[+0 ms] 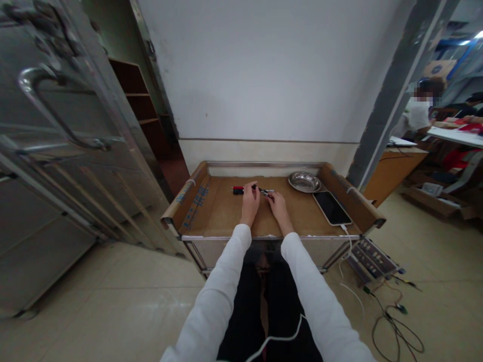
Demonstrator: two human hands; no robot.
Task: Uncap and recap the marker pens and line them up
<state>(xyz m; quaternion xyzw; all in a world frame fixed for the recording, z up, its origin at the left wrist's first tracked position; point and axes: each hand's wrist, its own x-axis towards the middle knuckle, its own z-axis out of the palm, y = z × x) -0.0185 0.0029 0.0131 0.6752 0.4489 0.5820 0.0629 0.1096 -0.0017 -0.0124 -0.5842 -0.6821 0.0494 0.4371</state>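
My left hand (250,198) is closed over a slim red-and-black item (238,190) that lies crosswise above the cardboard. Its red-and-black end sticks out on the left; its exact kind is too small to make out. Between the two hands runs a thin dark and silvery piece (265,191); whether it belongs to the same item I cannot tell. With bent fingertips, my right hand (278,204) pinches something small and dark at the right end of this piece. Fingers hide much of both. A shallow round metal dish (305,182) sits at the back right.
Brown cardboard (215,216) with raised sides lines the cart top. A phone (332,208) with a white cable lies at the right. On the floor are an electrical box (373,261) and loose black wires (396,322). A metal door (75,151) stands left; another person (418,113) is far right.
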